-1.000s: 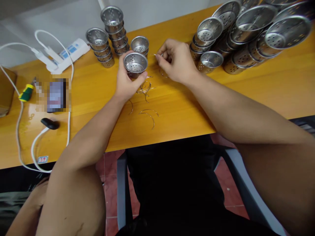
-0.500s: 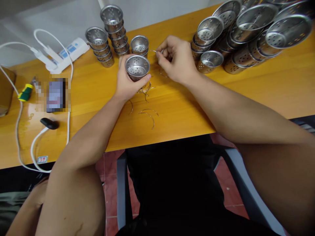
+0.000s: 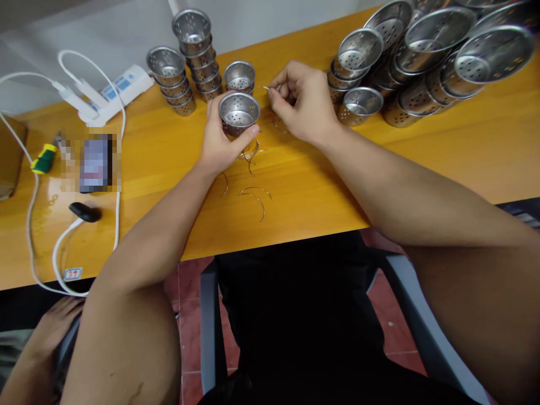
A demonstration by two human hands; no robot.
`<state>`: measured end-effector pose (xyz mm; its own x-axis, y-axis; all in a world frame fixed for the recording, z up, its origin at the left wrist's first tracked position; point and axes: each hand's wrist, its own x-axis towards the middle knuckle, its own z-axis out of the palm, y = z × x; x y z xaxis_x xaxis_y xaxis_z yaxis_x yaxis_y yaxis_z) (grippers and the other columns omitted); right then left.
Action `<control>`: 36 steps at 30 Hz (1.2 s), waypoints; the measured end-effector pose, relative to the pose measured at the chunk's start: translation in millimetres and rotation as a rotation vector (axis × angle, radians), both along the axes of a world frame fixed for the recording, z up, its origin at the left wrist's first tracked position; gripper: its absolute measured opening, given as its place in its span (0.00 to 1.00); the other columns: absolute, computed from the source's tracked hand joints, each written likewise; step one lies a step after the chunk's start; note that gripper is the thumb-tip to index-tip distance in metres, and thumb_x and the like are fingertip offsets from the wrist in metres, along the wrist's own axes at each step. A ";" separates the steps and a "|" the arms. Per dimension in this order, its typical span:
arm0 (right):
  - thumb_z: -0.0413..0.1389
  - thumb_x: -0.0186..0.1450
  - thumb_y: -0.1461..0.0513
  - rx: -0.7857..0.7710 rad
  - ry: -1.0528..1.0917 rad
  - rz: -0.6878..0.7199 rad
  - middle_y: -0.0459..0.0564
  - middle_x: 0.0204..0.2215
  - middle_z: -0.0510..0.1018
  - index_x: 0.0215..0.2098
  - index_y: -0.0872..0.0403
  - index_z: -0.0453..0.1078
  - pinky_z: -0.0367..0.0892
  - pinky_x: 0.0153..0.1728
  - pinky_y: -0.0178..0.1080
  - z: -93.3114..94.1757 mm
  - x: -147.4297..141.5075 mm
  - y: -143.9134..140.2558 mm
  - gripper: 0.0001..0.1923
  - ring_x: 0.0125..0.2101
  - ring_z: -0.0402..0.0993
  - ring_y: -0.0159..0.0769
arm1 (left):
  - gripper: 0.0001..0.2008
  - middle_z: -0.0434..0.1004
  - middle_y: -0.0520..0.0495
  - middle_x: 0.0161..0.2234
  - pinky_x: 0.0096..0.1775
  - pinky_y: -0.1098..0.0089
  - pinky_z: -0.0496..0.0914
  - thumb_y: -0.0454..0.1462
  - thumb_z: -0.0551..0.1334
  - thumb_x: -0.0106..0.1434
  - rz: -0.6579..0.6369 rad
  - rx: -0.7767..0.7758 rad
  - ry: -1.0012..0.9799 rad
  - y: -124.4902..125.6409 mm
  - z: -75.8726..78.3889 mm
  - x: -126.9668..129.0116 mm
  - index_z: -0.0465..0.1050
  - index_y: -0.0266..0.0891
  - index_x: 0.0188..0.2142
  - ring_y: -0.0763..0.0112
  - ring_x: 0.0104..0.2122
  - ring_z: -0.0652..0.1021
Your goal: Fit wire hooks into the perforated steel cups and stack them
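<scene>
My left hand (image 3: 219, 145) grips a small perforated steel cup (image 3: 238, 113), mouth up, just above the yellow table (image 3: 320, 185). Just right of the cup, my right hand (image 3: 302, 101) pinches a thin curved wire handle (image 3: 270, 88) between its fingertips, the wire's end pointing toward the cup's rim. Several loose curved wires (image 3: 253, 197) lie on the table below both hands, with more under the cup (image 3: 250, 153).
Stacks of small steel cups (image 3: 192, 53) stand behind my left hand. A large heap of perforated cups (image 3: 426, 50) fills the back right. A white power strip (image 3: 113, 93), white cables, a screwdriver (image 3: 44, 157) and a black object (image 3: 85, 212) lie at left.
My left hand has shifted the cup slightly right and up, closer to my right hand. The right hand has lifted the wire a little.
</scene>
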<state>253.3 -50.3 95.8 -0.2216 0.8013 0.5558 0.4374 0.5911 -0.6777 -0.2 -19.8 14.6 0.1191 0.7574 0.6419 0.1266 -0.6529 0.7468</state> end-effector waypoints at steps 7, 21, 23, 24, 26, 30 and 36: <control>0.70 0.69 0.32 -0.053 0.028 -0.024 0.49 0.28 0.78 0.37 0.33 0.75 0.65 0.35 0.55 -3.8 2.0 3.9 0.21 0.37 0.73 0.60 | 0.40 0.84 0.43 0.54 0.65 0.33 0.83 0.61 0.94 0.48 0.123 0.044 -0.016 -2.8 3.1 0.5 0.79 0.61 0.52 0.35 0.63 0.84; 0.68 0.75 0.36 -0.013 0.010 -0.005 0.48 0.31 0.79 0.38 0.37 0.74 0.68 0.36 0.55 -3.2 2.4 0.6 0.21 0.33 0.72 0.53 | 0.44 0.87 0.46 0.58 0.67 0.35 0.84 0.54 0.90 0.56 0.024 0.008 -0.027 11.6 -14.5 6.3 0.71 0.65 0.65 0.41 0.64 0.87; 0.70 0.73 0.36 -0.040 0.001 -0.022 0.49 0.31 0.80 0.38 0.36 0.75 0.68 0.36 0.55 -1.1 2.0 -1.2 0.20 0.35 0.74 0.55 | 0.45 0.88 0.47 0.60 0.67 0.36 0.84 0.57 0.90 0.58 0.004 -0.020 -0.056 16.1 -20.1 6.1 0.71 0.66 0.67 0.43 0.64 0.87; 0.70 0.72 0.37 -0.046 -0.008 -0.033 0.49 0.30 0.80 0.38 0.36 0.75 0.68 0.36 0.55 -0.8 2.1 -1.7 0.19 0.36 0.75 0.57 | 0.45 0.88 0.48 0.61 0.67 0.36 0.85 0.60 0.90 0.58 -0.010 -0.023 -0.071 17.7 -22.4 5.6 0.72 0.66 0.67 0.43 0.64 0.87; 0.70 0.75 0.39 -0.032 -0.022 -0.029 0.48 0.31 0.80 0.39 0.36 0.76 0.68 0.36 0.54 -2.5 2.3 -0.9 0.16 0.35 0.74 0.57 | 0.47 0.88 0.49 0.63 0.68 0.35 0.84 0.62 0.91 0.56 -0.019 0.007 -0.081 18.0 -23.8 3.6 0.74 0.65 0.67 0.44 0.63 0.86; 0.69 0.78 0.52 0.082 0.043 0.026 0.46 0.29 0.73 0.38 0.43 0.73 0.63 0.35 0.48 -12.4 1.6 9.0 0.12 0.29 0.65 0.45 | 0.44 0.87 0.45 0.63 0.70 0.34 0.84 0.59 0.92 0.54 0.059 0.082 0.024 6.3 -12.1 -1.7 0.77 0.62 0.64 0.41 0.64 0.87; 0.70 0.76 0.59 0.083 0.046 0.041 0.43 0.29 0.72 0.40 0.44 0.74 0.60 0.36 0.45 -19.6 1.8 18.5 0.10 0.29 0.63 0.42 | 0.39 0.86 0.43 0.58 0.67 0.33 0.84 0.58 0.92 0.54 0.103 0.126 0.091 -4.4 0.7 -4.9 0.78 0.60 0.58 0.40 0.61 0.87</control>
<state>255.1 -31.7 76.3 -0.2255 0.7432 0.6300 0.3811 0.6624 -0.6450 -5.1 -24.2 15.3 0.1068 0.6831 0.7225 0.2606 -0.7205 0.6426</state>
